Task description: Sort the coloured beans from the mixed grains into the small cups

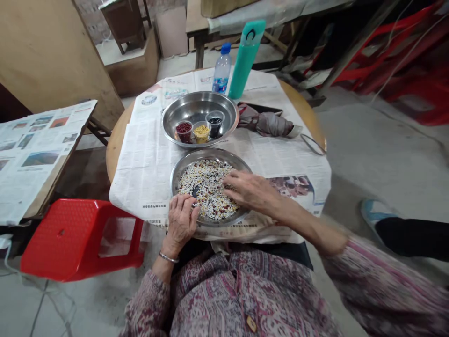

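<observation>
A round metal dish (175, 174) on the table holds a mix of white grains (206, 180) with red, yellow and black beans among them. My left hand (182, 216) grips the dish's near left rim, thumb inside over the grains. Over the right side of the mix, my right hand (247, 187) touches the grains; its fingers are somewhat apart and slightly blurred. Behind the dish, a larger metal basin (196, 104) contains three clear cups: one of red beans (184, 131), one of yellow beans (201, 132), one of black beans (215, 123).
Newspaper (136, 159) covers the round table. A plastic bottle (222, 70), a teal flask (246, 61) and a folded umbrella (264, 122) stand or lie beyond and beside the basin. A red stool (63, 238) is at left; another person's foot (377, 213) is at right.
</observation>
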`<state>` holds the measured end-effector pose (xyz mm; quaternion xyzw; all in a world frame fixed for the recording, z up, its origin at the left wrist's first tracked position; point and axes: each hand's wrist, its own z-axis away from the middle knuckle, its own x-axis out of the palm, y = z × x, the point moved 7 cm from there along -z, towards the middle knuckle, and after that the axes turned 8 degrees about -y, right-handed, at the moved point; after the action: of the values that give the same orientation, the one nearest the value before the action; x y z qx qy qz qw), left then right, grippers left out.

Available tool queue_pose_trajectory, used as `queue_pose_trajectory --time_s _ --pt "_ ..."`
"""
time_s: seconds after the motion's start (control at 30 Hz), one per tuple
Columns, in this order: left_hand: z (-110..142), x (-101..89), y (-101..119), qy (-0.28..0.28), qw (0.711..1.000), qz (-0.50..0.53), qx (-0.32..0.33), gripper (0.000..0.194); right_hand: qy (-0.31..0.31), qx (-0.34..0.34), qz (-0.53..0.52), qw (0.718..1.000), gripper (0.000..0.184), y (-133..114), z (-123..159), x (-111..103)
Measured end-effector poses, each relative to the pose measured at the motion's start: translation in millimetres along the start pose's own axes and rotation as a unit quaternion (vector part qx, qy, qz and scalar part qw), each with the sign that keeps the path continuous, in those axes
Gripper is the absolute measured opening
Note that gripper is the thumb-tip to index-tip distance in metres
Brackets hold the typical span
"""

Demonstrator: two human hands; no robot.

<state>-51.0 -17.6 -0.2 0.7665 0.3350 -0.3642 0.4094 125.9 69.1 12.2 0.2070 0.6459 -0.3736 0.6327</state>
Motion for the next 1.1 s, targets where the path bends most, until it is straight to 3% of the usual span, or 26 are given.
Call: queue_pose_trajectory --time_s 0.13,0.23,0.33,0.5,0.63,0.73,0.9,1.0,1.1 --pt "-1.8 -0.9 2.7 -0.004 1.000 -0.006 0.008 0.017 -0.033 -0.099 -0.102 0.989 0.033 -27.9 19.9 14.7" --pt "-3.2 -1.9 4.8 -0.003 1.000 -0.009 0.019 0.018 -0.056 -0.121 -0.109 0.985 0.020 -40.6 5.4 26.8" --pt "-3.7 -1.9 5.3 -0.003 1.000 -0.010 0.023 0.018 -0.038 -0.065 -0.082 0.994 0.021 -26.7 -21.4 25.0" --pt "-3.8 -1.0 2.9 -0.004 1.000 -0.006 0.011 0.019 0.062 0.045 -0.057 0.995 0.030 8.2 -54.9 -0.3" --pt "-3.3 -0.8 1.3 0.009 1.000 -0.002 0.016 0.017 0.076 0.070 -0.009 0.995 0.036 -3.9 -77.5 -1.6" --pt "-3.1 -0.7 -0.7 0.016 1.000 -0.009 0.009 0.016 0.058 0.015 -0.010 0.998 0.045 -33.2 -88.8 8.9" --pt "-3.1 -1.9 -0.7 0.020 1.000 -0.019 0.006 0.014 0.011 -0.188 -0.039 0.981 0.037 -74.9 -66.4 24.7" --pt "-3.2 -1.7 -0.2 0.015 1.000 -0.017 0.010 0.013 -0.001 -0.256 -0.039 0.966 0.031 -67.4 -37.5 25.9" --pt "-3.3 -2.5 0.3 0.016 1.000 -0.007 0.015 0.012 0.016 -0.213 -0.024 0.977 0.023 -35.3 -21.4 19.6"
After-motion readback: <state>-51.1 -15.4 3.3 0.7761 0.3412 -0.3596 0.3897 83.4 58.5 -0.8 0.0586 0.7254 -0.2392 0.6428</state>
